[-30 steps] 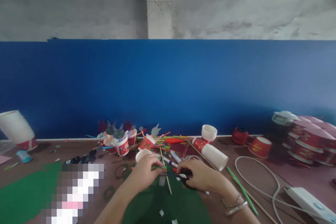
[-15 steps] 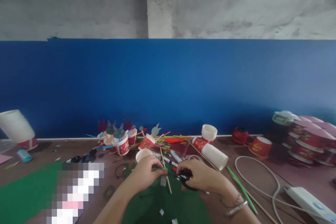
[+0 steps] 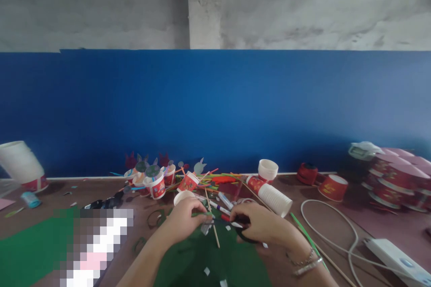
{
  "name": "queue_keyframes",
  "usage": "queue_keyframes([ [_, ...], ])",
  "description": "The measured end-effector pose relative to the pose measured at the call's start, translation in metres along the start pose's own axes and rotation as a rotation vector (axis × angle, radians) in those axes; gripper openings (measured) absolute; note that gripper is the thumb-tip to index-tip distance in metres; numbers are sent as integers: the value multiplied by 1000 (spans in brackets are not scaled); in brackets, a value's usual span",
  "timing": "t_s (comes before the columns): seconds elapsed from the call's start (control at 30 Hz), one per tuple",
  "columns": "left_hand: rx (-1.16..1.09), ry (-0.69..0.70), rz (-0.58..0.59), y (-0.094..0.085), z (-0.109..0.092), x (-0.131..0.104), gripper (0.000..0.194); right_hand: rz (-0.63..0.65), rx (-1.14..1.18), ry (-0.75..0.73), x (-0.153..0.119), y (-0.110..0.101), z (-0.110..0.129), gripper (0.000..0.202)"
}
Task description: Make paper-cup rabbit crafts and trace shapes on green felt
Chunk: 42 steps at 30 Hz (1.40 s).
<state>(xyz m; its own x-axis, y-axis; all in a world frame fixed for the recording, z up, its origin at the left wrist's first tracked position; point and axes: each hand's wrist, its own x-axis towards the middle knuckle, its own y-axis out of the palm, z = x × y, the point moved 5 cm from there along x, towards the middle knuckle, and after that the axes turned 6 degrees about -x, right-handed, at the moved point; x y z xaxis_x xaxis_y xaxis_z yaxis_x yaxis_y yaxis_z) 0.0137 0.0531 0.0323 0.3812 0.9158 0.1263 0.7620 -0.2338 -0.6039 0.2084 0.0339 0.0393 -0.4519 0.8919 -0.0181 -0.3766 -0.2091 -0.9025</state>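
Green felt sheet (image 3: 215, 262) lies low centre on the table (image 3: 387, 226). Left hand (image 3: 184, 222), grip pinched shut on a small green strip (image 3: 202, 215), meets right hand (image 3: 261, 224), grip closed around black-handled scissors (image 3: 240, 229). Paper cups (image 3: 274, 199) lie just beyond.

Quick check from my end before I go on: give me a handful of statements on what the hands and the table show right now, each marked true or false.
1. The right hand holds black-handled scissors. True.
2. The left hand lies flat and empty on the table. False: it pinches a small green piece near the scissor blades.
3. Green felt lies under the hands. True.
4. A stack of white cups stands upright beside the right hand. False: it lies on its side.
5. A white cable loops on the table to the person's right. True.
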Motion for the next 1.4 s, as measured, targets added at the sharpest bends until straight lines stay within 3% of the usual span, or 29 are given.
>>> queue_keyframes([
  [0.53, -43, -24, 26, 1, 3, 0, 26, 84, -48, 37, -1, 2, -1, 29],
  [0.73, -50, 34, -57, -6, 3, 2, 16, 65, -24, 17, 0, 5, 0, 28],
  [0.87, -255, -36, -90, -8, 5, 3, 16, 14, -35, 49, 0, 5, -5, 33],
  [1.03, -719, -212, -28, 4, 14, 4, 29, 37, -22, 78, 1, 7, -10, 34],
  [1.17, -1006, -259, -26, 11, 12, 1, 35, 11, -62, 117, 2, 5, -12, 31],
  [1.4, -1129, -385, -58, 27, 10, -2, 27, -90, -298, 384, 16, 18, -38, 33],
])
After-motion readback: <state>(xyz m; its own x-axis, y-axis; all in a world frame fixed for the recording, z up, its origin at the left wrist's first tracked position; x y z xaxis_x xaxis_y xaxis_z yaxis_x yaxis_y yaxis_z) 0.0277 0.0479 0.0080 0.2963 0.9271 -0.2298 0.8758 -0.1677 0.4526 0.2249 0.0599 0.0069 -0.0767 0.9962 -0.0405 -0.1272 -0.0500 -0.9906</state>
